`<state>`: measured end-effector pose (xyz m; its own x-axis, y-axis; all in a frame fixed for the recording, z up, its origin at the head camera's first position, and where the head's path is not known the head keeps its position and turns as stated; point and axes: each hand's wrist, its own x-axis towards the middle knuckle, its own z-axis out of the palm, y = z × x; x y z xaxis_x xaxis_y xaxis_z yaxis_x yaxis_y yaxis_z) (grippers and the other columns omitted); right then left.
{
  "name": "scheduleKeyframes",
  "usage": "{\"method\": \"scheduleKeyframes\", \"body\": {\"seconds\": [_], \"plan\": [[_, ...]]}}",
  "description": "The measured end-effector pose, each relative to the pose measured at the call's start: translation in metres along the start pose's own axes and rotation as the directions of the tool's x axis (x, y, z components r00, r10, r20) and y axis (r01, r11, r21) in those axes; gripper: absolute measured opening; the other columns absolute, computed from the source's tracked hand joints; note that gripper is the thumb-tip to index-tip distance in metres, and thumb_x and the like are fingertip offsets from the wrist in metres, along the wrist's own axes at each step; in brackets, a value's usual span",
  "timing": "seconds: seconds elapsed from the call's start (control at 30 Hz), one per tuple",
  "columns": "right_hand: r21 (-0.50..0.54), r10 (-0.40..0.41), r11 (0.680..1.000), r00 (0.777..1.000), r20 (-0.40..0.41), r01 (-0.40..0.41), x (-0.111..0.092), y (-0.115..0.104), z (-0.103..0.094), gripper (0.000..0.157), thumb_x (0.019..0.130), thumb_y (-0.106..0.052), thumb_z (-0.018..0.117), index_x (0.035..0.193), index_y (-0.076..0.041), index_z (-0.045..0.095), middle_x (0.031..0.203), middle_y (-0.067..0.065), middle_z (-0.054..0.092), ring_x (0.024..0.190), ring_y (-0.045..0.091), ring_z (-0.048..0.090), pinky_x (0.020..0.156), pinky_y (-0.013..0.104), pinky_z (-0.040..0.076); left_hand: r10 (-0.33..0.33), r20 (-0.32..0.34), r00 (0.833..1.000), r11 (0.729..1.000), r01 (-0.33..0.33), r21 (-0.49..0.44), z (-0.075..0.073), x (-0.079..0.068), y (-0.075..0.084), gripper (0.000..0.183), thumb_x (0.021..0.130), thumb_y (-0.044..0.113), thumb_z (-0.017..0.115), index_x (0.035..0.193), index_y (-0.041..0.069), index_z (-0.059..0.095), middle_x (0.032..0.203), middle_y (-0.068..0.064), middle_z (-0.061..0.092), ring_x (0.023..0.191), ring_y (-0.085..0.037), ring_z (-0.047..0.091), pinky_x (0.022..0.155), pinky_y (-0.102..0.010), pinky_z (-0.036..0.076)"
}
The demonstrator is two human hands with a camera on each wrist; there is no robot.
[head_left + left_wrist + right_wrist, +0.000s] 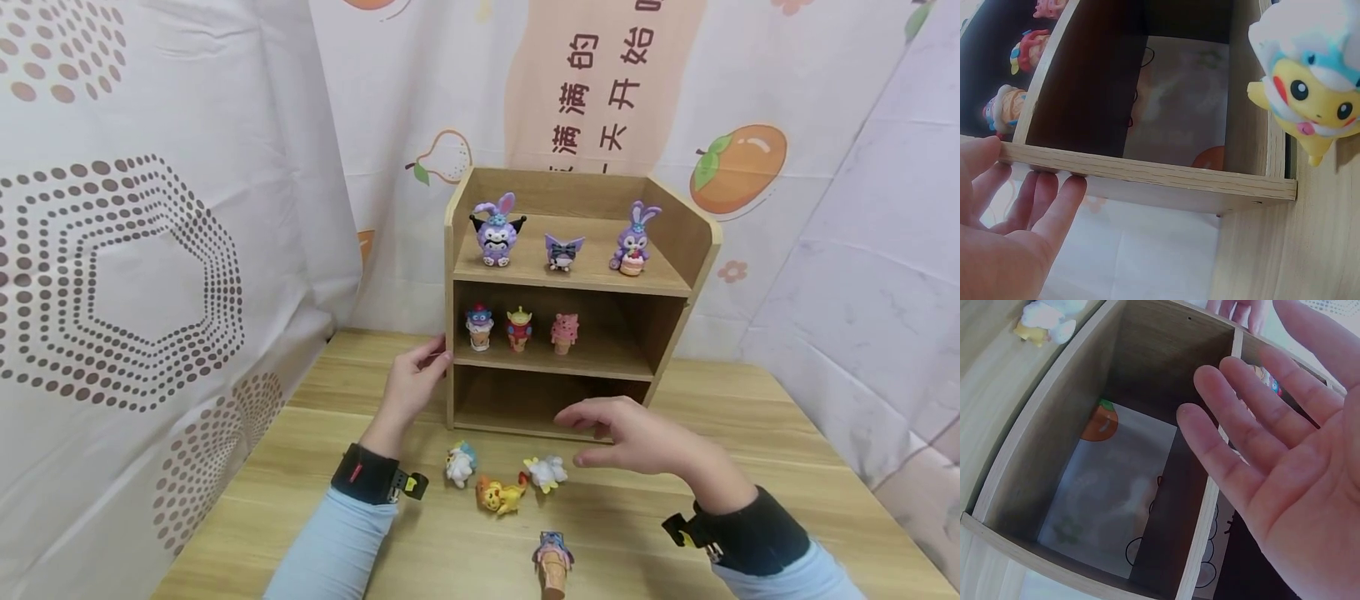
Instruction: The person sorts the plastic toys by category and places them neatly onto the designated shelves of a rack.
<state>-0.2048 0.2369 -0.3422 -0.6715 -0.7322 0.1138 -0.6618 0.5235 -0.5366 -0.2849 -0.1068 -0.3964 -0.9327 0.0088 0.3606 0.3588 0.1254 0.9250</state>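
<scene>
A small wooden display shelf [555,371] with three tiers stands on the table. My left hand [414,379] is at its left side panel, fingertips touching the wood near the front edge, as the left wrist view also shows. In front of the bottom compartment my right hand [626,433] hovers with fingers extended and nothing in it; its bare palm [1310,494] shows in the right wrist view. Nearest to that hand lies a white-and-yellow figurine [547,472]. A yellow figurine with a white hood [1316,94] and an orange-yellow lion-like figurine [498,495] lie further left.
Three purple figurines, one with long ears and a cake [633,242], stand on the top tier. The middle tier bears three cone figurines, including a pink one [564,333]. Another cone figurine [553,567] lies near the front of the table [450,550]. Printed curtains [420,108] hang behind.
</scene>
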Motion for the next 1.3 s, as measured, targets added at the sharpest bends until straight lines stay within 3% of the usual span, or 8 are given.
{"method": "scheduleKeyframes", "body": {"seconds": [0.13,0.37,0.6,0.77,1.07,1.3], "plan": [[-0.020,-0.013,1.000,0.999,0.046,0.014,0.000,0.001,0.005,0.042,0.093,-0.024,0.078,0.131,-0.013,0.065,0.124,-0.002,0.068,0.109,0.017,0.065,0.085,0.046,0.060,-0.005,0.007,1.000,1.000,0.005,0.012,0.000,0.001,0.000,0.041,0.101,0.010,0.066,0.140,0.000,0.059,0.134,-0.023,0.062,0.115,-0.034,0.063,0.090,-0.033,0.059],[-0.008,-0.005,1.000,0.987,0.158,0.006,0.000,0.004,0.019,0.045,0.092,-0.027,0.078,0.134,-0.016,0.065,0.128,-0.002,0.066,0.109,0.013,0.063,0.082,0.039,0.059,-0.013,0.019,1.000,0.999,0.012,0.033,0.000,0.003,0.002,0.041,0.101,0.008,0.064,0.141,-0.003,0.056,0.134,-0.024,0.062,0.116,-0.035,0.063,0.091,-0.034,0.059],[-0.028,-0.064,0.997,0.974,0.217,0.072,0.000,0.006,0.037,0.049,0.086,-0.011,0.080,0.133,-0.008,0.065,0.130,0.000,0.065,0.109,0.022,0.066,0.087,0.040,0.058,0.023,0.005,1.000,1.000,-0.023,0.004,0.000,0.002,0.000,0.040,0.100,0.011,0.067,0.138,0.002,0.062,0.132,-0.021,0.064,0.113,-0.033,0.065,0.088,-0.030,0.059],[-0.025,-0.032,0.999,0.960,0.278,0.041,0.001,0.008,0.048,0.052,0.082,-0.011,0.083,0.132,-0.012,0.067,0.130,-0.002,0.065,0.109,0.018,0.065,0.093,0.040,0.057,0.025,0.006,1.000,1.000,-0.025,-0.007,-0.001,0.002,-0.002,0.040,0.099,0.010,0.068,0.138,0.001,0.062,0.130,-0.019,0.066,0.112,-0.031,0.066,0.087,-0.029,0.059],[-0.036,-0.020,0.999,0.939,0.343,0.034,0.000,0.003,0.061,0.054,0.078,-0.012,0.084,0.130,-0.014,0.068,0.126,-0.006,0.066,0.103,0.010,0.064,0.087,0.033,0.057,0.013,0.010,1.000,1.000,-0.014,0.013,-0.001,0.002,0.000,0.041,0.100,0.012,0.067,0.139,0.001,0.061,0.133,-0.021,0.064,0.114,-0.034,0.065,0.089,-0.033,0.059],[-0.013,-0.048,0.998,0.933,0.357,0.056,-0.002,0.005,0.071,0.057,0.074,-0.013,0.086,0.128,-0.014,0.069,0.119,-0.007,0.066,0.099,0.005,0.062,0.082,0.026,0.055,-0.004,0.033,0.999,0.999,0.003,0.034,-0.002,-0.012,0.038,0.040,0.100,0.003,0.063,0.139,-0.006,0.057,0.133,-0.026,0.062,0.114,-0.037,0.064,0.090,-0.034,0.059]]}}
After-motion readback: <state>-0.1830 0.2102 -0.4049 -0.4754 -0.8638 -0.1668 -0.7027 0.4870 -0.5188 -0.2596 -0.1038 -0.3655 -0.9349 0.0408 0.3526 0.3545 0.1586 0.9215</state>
